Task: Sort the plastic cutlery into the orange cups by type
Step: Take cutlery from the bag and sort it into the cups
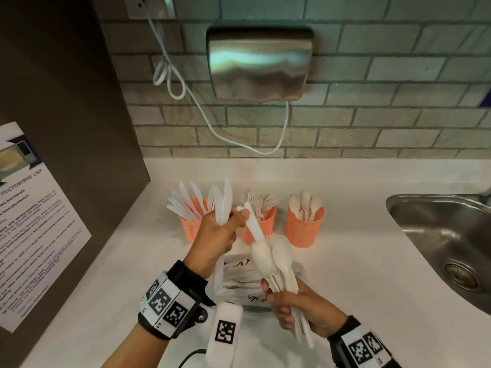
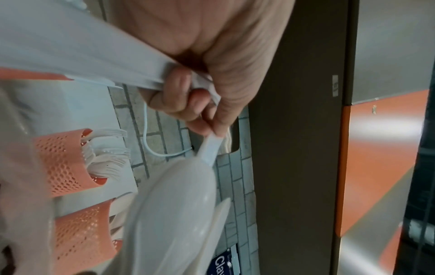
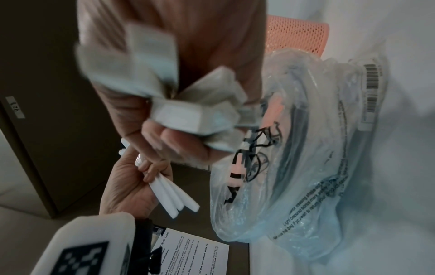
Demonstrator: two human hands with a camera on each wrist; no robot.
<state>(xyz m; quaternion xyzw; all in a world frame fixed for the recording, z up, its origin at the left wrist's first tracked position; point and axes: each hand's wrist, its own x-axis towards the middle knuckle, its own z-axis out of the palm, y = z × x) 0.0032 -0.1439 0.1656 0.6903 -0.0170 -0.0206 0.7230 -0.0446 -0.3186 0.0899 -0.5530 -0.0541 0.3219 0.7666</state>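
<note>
Three orange mesh cups stand in a row at the back of the counter: the left cup (image 1: 191, 226) holds knives, the middle cup (image 1: 265, 223) forks, the right cup (image 1: 305, 227) spoons. My left hand (image 1: 233, 214) grips several white knives (image 1: 222, 201) upright in front of the left and middle cups. Its thumb and fingertip also pinch a white handle (image 1: 252, 224) whose other end is hidden in the bundle. My right hand (image 1: 276, 296) grips that mixed bundle (image 1: 273, 257) of beige spoons and other pieces. In the left wrist view my left hand (image 2: 188, 104) curls round the knives (image 2: 70, 55).
A crumpled clear plastic bag (image 1: 247, 285) lies on the white counter under my hands. A steel sink (image 1: 438, 235) is at the right. A dark cabinet side with a paper notice (image 1: 34, 221) stands at the left. A steel box (image 1: 260, 62) and white cord (image 1: 212, 123) hang on the tiled wall.
</note>
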